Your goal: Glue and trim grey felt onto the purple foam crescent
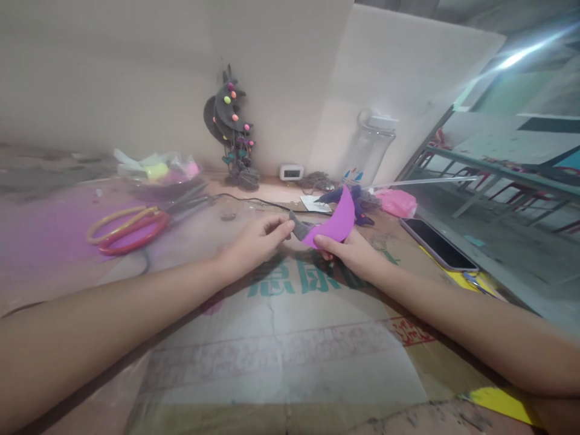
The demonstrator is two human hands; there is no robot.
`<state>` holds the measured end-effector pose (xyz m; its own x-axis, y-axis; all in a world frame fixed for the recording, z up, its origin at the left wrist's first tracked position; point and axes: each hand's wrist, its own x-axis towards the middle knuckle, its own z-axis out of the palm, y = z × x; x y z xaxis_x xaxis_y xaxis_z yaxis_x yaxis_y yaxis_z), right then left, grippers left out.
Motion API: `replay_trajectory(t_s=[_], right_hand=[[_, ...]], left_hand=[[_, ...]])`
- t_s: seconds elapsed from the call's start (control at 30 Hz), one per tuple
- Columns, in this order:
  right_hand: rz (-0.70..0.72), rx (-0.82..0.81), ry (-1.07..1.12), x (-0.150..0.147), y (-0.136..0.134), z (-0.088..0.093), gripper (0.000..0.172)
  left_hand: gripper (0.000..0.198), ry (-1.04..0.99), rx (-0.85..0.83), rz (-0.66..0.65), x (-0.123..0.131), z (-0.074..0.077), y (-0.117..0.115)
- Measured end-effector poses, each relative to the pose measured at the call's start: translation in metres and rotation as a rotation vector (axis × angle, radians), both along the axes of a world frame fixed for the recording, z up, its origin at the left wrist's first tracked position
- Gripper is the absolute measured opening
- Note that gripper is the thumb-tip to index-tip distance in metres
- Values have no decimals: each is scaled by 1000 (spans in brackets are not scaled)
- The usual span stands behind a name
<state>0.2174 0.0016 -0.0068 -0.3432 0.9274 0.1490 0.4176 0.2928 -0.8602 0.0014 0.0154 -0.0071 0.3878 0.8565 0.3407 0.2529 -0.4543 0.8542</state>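
In front of me, my right hand (351, 248) grips a bright purple crescent-shaped piece (338, 222), thumb on its face and fingers behind. Against the crescent's left end lies a dark grey piece (299, 227); whether the two are joined I cannot tell. My left hand (263, 238) pinches the tip of the grey piece between thumb and forefinger. Just behind the crescent is a dark blue tool shaped like a glue gun (333, 196), partly hidden. A grey crescent ornament (226, 115) with coloured balls stands against the back panel.
Scissors (133, 229) with red and yellow handles lie left, near a plastic bag (156, 172) of coloured items. A small digital clock (291, 173), clear bottle (369, 148) and pink bag (396, 203) stand behind. A phone (438, 244) lies right. Printed cardboard (281, 338) covers the table.
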Motion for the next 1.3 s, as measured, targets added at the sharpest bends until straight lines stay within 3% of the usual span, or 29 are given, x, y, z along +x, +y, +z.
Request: replay_trajectory(t_s=[0.1,0.23,0.27,0.3,0.37,0.43,0.5,0.63,0.73,0.87,0.97,1.07,1.2,1.3], right_hand=[[74,46,-112,6,0,14,30],[449,12,-349,36,17,43,41],[444,3,-370,45,24,48,36],[348,38,-351,53,31,50,28],[40,184,-328,63,43,46,20],[-151,355,-379,63,50,35,19],[-153,471,-464,55,53,22,20],[35,593,-682,38,53,5,28],[99,648,-802,34,52,1,28],[83,689,-880,37,52,1,28],[-109,636,-784,39,48,7,25],[-307,636,-537,38,40,21,22],[-288,690,-218,32,21,46,21],[-256,667,-97,22,0,61,19]], left_hand=[[30,-36,-28,9,0,0,1],[31,-37,-133,-15,1,1,0],[32,-28,-163,-39,1,1,0],[32,-13,-191,-66,1,1,-1],[33,32,-229,-109,1,0,-3],[35,88,-236,-120,1,-1,-4],[36,136,-217,-114,1,-1,-4],[37,186,-178,-117,1,-1,-3],[38,198,-181,-119,0,-2,-2],[35,161,-211,-124,0,-2,-2],[32,149,-246,-110,1,-1,-2],[31,137,-268,-105,1,-1,-2],[29,126,-281,-114,0,-2,-3],[30,131,-295,-118,-1,-2,-4]])
